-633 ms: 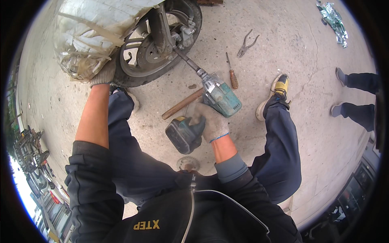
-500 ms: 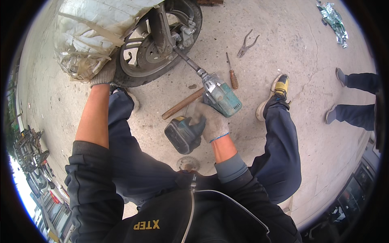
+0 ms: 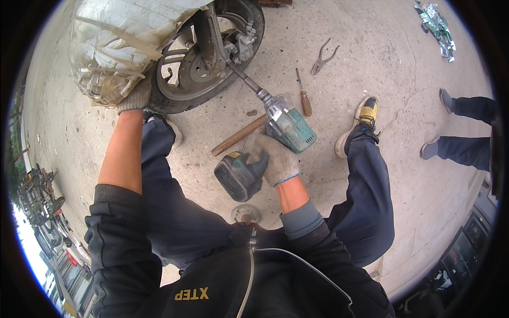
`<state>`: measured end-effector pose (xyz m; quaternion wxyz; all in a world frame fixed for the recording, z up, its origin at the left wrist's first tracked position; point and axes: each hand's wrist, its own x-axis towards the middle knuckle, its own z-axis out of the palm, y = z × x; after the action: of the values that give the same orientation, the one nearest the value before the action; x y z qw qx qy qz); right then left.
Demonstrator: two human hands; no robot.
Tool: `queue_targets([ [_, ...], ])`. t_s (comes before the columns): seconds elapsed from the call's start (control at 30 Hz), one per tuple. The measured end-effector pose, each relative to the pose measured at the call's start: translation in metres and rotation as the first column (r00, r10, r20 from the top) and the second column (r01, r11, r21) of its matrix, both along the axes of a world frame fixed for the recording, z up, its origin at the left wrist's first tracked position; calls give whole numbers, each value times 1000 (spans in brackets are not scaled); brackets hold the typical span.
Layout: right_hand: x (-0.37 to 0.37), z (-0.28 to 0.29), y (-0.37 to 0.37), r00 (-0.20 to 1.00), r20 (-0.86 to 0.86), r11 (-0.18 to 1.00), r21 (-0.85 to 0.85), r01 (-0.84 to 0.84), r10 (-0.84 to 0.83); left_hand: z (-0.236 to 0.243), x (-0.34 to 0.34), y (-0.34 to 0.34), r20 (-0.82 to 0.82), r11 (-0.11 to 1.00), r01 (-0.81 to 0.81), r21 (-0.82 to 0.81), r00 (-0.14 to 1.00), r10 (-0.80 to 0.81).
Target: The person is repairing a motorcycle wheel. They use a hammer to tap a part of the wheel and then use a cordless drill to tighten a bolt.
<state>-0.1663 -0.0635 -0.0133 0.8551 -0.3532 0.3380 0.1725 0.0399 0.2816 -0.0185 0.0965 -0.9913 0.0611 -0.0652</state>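
Note:
My right hand, in a pale work glove, is closed round the handle of a teal and black cordless impact wrench. Its dark battery points back toward my lap, while a long socket extension reaches to the lower end of the motorcycle's fork leg. Beside the tyre of the wheel, my gloved left hand lies against the edge of a plastic-wrapped, taped cover. The cover and the wheel hide the fingers of that hand.
On the concrete lie a wooden handle, partly under the wrench, a screwdriver and pliers. A toothed metal disc is near my lap. Crumpled foil lies at the far right, above another person's legs.
The other person's nearer foot at the right has shifted slightly to the left. My hands, the impact wrench and the wheel look almost unmoved.

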Motion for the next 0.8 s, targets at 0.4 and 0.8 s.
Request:
queue_targets([
  [0.4, 0, -13, -2, 1000, -24, 1000, -17, 14, -14, -40, 18, 39, 229, 962, 213, -169, 958, -172],
  [0.8, 1, -6, -3, 1000, -28, 999, -35, 4, -5, -34, 13, 34, 186, 970, 164, -181, 974, -130],
])
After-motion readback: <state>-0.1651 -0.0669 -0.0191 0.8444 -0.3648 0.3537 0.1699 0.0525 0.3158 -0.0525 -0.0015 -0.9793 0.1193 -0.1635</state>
